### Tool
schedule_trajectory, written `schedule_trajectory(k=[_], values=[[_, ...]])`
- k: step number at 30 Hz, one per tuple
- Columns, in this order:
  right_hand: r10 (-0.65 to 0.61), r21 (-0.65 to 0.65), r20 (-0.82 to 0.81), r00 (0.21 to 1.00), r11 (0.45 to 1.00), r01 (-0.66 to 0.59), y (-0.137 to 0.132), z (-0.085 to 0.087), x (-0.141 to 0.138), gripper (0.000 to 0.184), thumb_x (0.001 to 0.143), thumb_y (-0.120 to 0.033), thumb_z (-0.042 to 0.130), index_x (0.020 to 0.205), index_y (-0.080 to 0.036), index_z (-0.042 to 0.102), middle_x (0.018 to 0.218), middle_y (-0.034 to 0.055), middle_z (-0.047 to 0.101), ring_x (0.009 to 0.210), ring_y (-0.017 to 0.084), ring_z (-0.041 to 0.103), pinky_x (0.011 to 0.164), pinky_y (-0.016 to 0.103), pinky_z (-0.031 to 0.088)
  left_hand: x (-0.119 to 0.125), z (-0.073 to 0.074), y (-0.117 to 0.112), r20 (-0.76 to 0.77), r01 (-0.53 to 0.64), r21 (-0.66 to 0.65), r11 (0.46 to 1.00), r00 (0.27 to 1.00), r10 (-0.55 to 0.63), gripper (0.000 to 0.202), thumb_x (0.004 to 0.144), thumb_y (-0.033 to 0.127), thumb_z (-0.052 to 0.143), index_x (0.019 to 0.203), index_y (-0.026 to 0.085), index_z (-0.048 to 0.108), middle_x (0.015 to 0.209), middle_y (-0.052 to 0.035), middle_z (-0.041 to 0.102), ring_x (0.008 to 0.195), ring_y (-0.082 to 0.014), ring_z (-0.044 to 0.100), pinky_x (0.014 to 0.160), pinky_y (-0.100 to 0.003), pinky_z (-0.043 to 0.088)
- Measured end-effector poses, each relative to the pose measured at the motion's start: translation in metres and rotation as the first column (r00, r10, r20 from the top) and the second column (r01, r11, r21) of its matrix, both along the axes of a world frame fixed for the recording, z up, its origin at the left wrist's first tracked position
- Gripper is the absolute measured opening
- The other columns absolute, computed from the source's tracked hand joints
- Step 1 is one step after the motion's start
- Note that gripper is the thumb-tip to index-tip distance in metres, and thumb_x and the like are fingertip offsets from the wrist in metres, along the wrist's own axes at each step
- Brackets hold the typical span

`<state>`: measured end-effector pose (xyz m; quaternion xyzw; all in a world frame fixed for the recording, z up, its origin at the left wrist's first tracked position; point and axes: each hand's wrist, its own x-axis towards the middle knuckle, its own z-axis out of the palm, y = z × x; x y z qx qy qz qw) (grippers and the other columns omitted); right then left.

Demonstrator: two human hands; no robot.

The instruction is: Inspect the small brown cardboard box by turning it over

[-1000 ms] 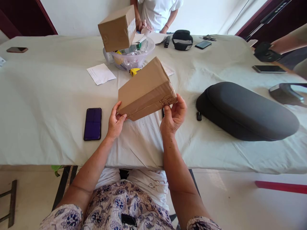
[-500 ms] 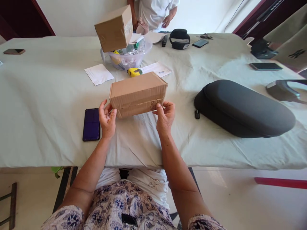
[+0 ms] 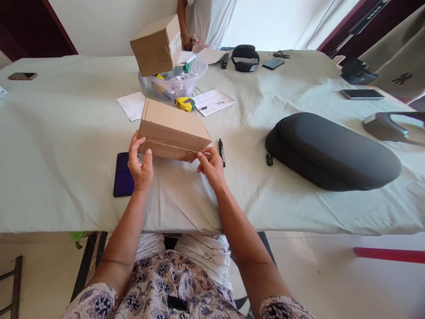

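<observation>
So, box: flat brown cardboard box (image 3: 171, 128) w/ a tape seam along the front face, held just above the worktop (image 3: 66, 133), which has a pale green cloth; box sits near the front edge, one corner turned toward the camera.
Left hand: left hand (image 3: 141, 163) is closed on the box's left corner, thumb on the front face, fingers curled round the edge.
Right hand: right hand (image 3: 210, 165) pinches the lower right corner of the box w/ thumb and fingertips, other fingers loosely bent.
Beside hands: dark purple phone (image 3: 122, 175) lies flat, partly behind the left wrist; black marker pen (image 3: 222, 152) lies just right of the right hand.
Right side: big black oval hard case (image 3: 335, 150), well apart from the box.
Behind box: yellow tape measure (image 3: 185, 103), white paper sheets (image 3: 214, 101), clear plastic bowl (image 3: 175, 86) w/ a second brown cardboard box (image 3: 156, 44) leaning on it.
Far edge: another person in a white shirt (image 3: 209, 20) stands at the worktop.
</observation>
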<state>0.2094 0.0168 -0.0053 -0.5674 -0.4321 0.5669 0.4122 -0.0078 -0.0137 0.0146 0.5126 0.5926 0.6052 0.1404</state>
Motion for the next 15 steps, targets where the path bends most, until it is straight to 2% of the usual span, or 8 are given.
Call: schedule_trajectory(k=[3,5,7,10,12,13,15], values=[[0.187,-0.084,-0.063,0.980,0.978,-0.192,-0.003,-0.004,-0.008,0.051,0.075,-0.065,0.068,0.098,-0.023,0.050,0.081,0.0006,0.072,0.047,0.011,0.059,0.042,0.022,0.036,0.005,0.031,0.001,-0.139,0.009,0.052,0.999,0.990,-0.002,0.028,0.098,0.039,0.056,0.120,0.024,0.065,0.144,-0.0088,0.061,0.141,-0.0225,0.051,0.121,-0.041,0.042],[0.300,-0.079,-0.021,0.954,0.950,-0.301,-0.006,-0.005,-0.013,0.046,0.081,-0.062,0.063,0.102,-0.021,0.056,0.091,0.0047,0.074,0.051,0.011,0.059,0.045,0.024,0.039,0.010,0.050,0.002,-0.254,0.021,0.062,0.998,0.967,-0.004,0.025,0.100,0.035,0.052,0.116,0.025,0.068,0.140,-0.0069,0.064,0.139,-0.0231,0.051,0.123,-0.043,0.039],[0.412,-0.070,0.131,0.902,0.911,-0.407,-0.008,-0.003,-0.015,0.037,0.088,-0.056,0.057,0.089,-0.020,0.062,0.083,0.0037,0.072,0.052,0.011,0.054,0.048,0.026,0.038,0.015,0.064,0.004,-0.341,-0.001,0.069,0.998,0.940,0.024,0.024,0.100,0.031,0.050,0.108,0.025,0.071,0.135,-0.0051,0.068,0.137,-0.0240,0.053,0.125,-0.046,0.036],[0.530,-0.148,0.447,0.721,0.838,-0.525,-0.006,0.005,-0.009,0.046,0.095,-0.050,0.052,0.061,-0.020,0.056,0.059,0.0017,0.059,0.053,0.013,0.047,0.053,0.028,0.033,0.024,0.072,0.011,-0.437,0.003,0.045,0.999,0.899,0.017,0.020,0.096,0.022,0.052,0.097,0.026,0.072,0.130,-0.0029,0.072,0.133,-0.0255,0.056,0.125,-0.049,0.033],[0.514,-0.204,0.598,0.614,0.839,-0.504,-0.002,0.010,0.002,0.050,0.095,-0.051,0.056,0.056,-0.020,0.052,0.057,0.0023,0.056,0.055,0.014,0.047,0.055,0.029,0.031,0.030,0.070,0.017,-0.481,0.065,-0.012,0.998,0.874,-0.063,0.020,0.092,0.016,0.054,0.092,0.026,0.072,0.127,-0.0020,0.074,0.131,-0.0259,0.058,0.124,-0.050,0.032],[0.470,-0.205,0.646,0.602,0.866,-0.456,0.001,0.011,0.008,0.048,0.093,-0.052,0.060,0.058,-0.020,0.054,0.059,0.0028,0.058,0.057,0.015,0.048,0.055,0.030,0.032,0.033,0.068,0.019,-0.495,0.095,-0.039,0.995,0.863,-0.102,0.022,0.091,0.013,0.054,0.090,0.026,0.071,0.125,-0.0016,0.074,0.130,-0.0261,0.059,0.123,-0.051,0.032],[0.305,-0.114,0.676,0.671,0.943,-0.314,0.006,0.011,0.022,0.038,0.091,-0.053,0.064,0.071,-0.020,0.063,0.068,0.0039,0.063,0.063,0.017,0.053,0.059,0.030,0.037,0.037,0.064,0.024,-0.515,0.127,-0.071,0.989,0.845,-0.145,0.025,0.088,0.009,0.053,0.087,0.026,0.071,0.125,-0.0007,0.075,0.129,-0.0261,0.059,0.122,-0.051,0.032]])
